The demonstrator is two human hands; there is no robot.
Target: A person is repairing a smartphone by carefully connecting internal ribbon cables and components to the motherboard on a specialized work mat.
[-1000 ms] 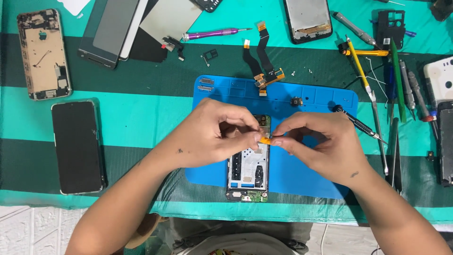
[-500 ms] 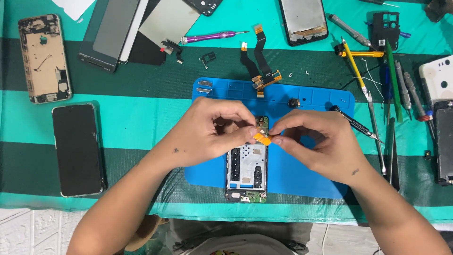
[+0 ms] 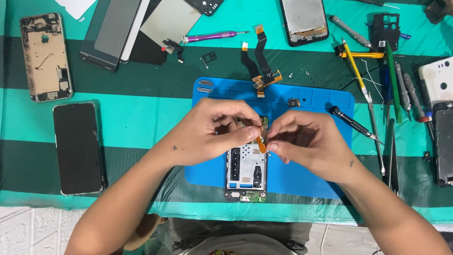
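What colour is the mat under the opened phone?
Blue mat, clearest in the head view.

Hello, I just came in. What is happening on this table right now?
A person is working on an opened phone that lies on a blue mat. The left hand and the right hand meet above its upper part, both pinching a small orange flex strip. A black screwdriver rests on the mat to the right, untouched. Loose black flex cables lie at the mat's top edge. Other phones, among them a black phone on the left, lie spread over the green striped cloth.
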